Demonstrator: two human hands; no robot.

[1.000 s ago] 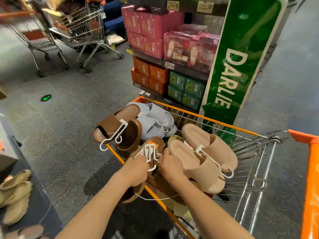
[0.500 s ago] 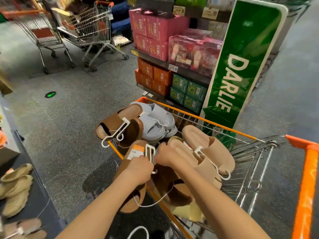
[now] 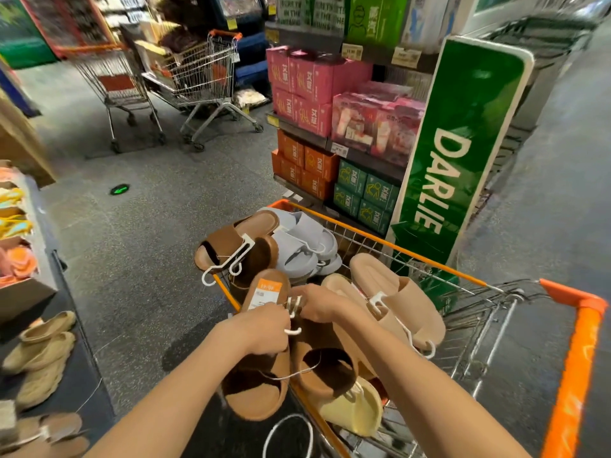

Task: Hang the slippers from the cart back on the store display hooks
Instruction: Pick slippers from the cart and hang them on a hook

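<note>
— Slippers (image 3: 264, 352), brown pair, low centre of frame, lifted at the near left edge of the cart (image 3: 496, 285)?
— Yes; joined by a white hanger (image 3: 294, 309), orange tag on one sole.
— Grip?
— Left hand (image 3: 264, 328) and right hand (image 3: 319, 304) both pinching that hanger.
— Around?
— Beige pair (image 3: 390, 302) right, grey pair (image 3: 304, 246) and another brown pair (image 3: 231, 249) above, green DARLIE sign (image 3: 456, 153) upper right.

Brown pair (image 3: 264, 352): joined by a white hanger (image 3: 294, 307), orange tag on one sole, held over the cart's left rim (image 3: 228, 292).
Second brown pair (image 3: 231, 249): laid on the front left corner.
Grey pair (image 3: 304, 246): set at the front edge.
Beige pair (image 3: 393, 299): laid mid-cart.
Yellow slipper (image 3: 353, 411): lowest, near edge.
</note>
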